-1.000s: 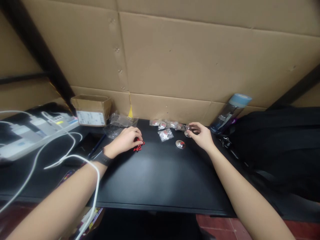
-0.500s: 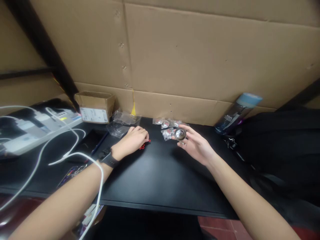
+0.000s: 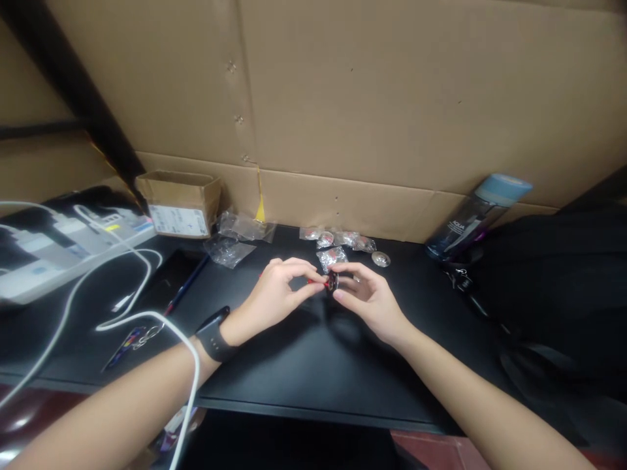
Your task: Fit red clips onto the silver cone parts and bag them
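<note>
My left hand (image 3: 277,297) and my right hand (image 3: 365,297) meet above the middle of the black desk (image 3: 304,365). The left fingers pinch a thin red cord (image 3: 313,282). The right fingers hold a small round silver piece (image 3: 334,281) on edge, touching the cord's end. Behind the hands lie several small clear bags with silver and red pieces (image 3: 337,243) and one loose silver disc (image 3: 381,259). A black watch sits on my left wrist (image 3: 214,333).
A small cardboard box (image 3: 179,203) and empty clear bags (image 3: 235,238) sit at the back left. White cables (image 3: 122,287) and a power strip (image 3: 59,241) lie at left. A blue-capped bottle (image 3: 473,219) leans at right beside a black bag (image 3: 553,287). Cardboard wall behind.
My left hand lifted the red cord off the desk and moved right. My right hand brought the silver piece toward it; both now meet at the centre.
</note>
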Motion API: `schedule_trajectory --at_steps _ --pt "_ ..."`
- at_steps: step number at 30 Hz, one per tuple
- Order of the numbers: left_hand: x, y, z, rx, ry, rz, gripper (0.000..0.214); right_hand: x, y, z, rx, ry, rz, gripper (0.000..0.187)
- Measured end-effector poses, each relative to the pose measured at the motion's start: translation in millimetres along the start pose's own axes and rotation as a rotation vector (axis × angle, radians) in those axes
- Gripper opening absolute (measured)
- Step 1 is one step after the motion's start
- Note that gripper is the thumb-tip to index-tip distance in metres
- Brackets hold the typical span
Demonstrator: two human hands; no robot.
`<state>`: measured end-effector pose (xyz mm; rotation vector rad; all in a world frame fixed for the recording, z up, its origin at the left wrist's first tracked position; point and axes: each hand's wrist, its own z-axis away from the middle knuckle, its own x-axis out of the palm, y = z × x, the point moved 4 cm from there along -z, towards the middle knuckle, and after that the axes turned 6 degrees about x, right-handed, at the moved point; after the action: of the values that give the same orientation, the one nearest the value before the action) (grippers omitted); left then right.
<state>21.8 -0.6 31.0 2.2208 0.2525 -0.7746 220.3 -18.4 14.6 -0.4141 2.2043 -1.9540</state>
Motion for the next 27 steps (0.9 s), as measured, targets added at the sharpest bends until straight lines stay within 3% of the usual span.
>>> schedule_trajectory --at_steps 5,12,27 --pt "8.9 -4.2 4.4 -0.063 0.013 0.093 0.010 9.1 -4.6 5.7 -0.084 -0.028 0.062 0.034" --pt "8.1 -0.2 4.7 -0.091 0.014 0.010 0.011 12.6 -6.7 8.6 -0.089 -0.008 0.091 0.046" --pt "14.8 -6.3 7.3 -0.103 0.051 0.035 0.010 15.6 -5.8 9.1 -0.125 0.001 0.084 0.044"
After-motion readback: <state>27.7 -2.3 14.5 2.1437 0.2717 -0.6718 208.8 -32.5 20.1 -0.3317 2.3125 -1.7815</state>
